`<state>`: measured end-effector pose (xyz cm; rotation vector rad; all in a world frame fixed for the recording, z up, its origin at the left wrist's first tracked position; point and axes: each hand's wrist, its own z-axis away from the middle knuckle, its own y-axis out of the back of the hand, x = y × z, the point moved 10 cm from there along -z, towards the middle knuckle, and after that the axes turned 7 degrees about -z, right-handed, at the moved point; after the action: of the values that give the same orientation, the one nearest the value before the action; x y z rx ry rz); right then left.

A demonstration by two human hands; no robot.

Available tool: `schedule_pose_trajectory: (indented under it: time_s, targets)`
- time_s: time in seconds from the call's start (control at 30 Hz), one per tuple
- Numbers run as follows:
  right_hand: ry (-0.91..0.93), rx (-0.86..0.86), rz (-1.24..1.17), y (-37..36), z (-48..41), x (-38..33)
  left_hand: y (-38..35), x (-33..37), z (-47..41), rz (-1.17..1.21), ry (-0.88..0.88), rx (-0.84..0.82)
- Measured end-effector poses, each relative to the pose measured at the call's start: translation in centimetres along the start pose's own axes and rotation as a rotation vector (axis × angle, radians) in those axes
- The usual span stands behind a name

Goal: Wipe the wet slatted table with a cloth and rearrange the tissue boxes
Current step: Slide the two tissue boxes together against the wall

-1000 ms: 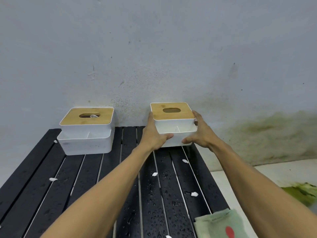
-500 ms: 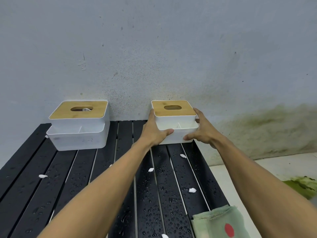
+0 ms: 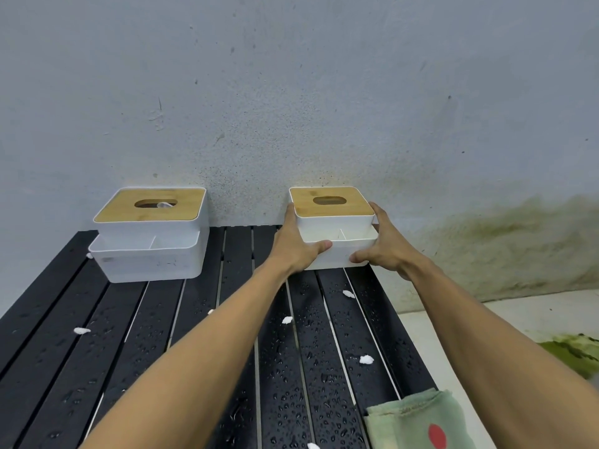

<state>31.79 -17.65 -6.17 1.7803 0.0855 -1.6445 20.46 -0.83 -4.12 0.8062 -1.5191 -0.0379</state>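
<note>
Two white tissue boxes with bamboo lids stand at the back of the black slatted table (image 3: pixel 155 345), against the wall. The right tissue box (image 3: pixel 330 205) sits at the table's far right corner. My left hand (image 3: pixel 296 246) grips its left side with the thumb across the front. My right hand (image 3: pixel 382 244) grips its right side, thumb on the front lower edge. The left tissue box (image 3: pixel 150 234) stands apart at the back left, untouched. A green cloth (image 3: pixel 418 419) with a red dot lies on the table's near right corner. Water drops cover the slats.
Several small white tissue scraps (image 3: pixel 366 359) lie scattered on the wet slats. A grey wall (image 3: pixel 291 92) rises right behind the boxes, stained green low on the right. Pale floor (image 3: pixel 518 319) with a mossy patch lies beyond the table's right edge.
Both hands have carried the right tissue box a little farther back toward the wall and lower onto the slats. The left box and the cloth have not moved.
</note>
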Motion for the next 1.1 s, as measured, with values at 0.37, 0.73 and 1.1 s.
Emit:
schedule_pose_trajectory:
  time_s: [0.37, 0.73, 1.1]
  targets:
    - [0.233, 0.249, 0.163, 0.6, 4.6, -6.4, 10.8, 2.4, 5.4, -0.264, -0.239, 0.222]
    - [0.528, 0.024, 0.392, -19.1, 7.0, -16.7, 29.8, -9.4, 9.8, -0.379, 0.082, 0.365]
    - [0.487, -0.065, 0.510, -27.6, 3.8, -17.0, 28.2, -14.6, 8.0, -0.258, 0.119, 0.111]
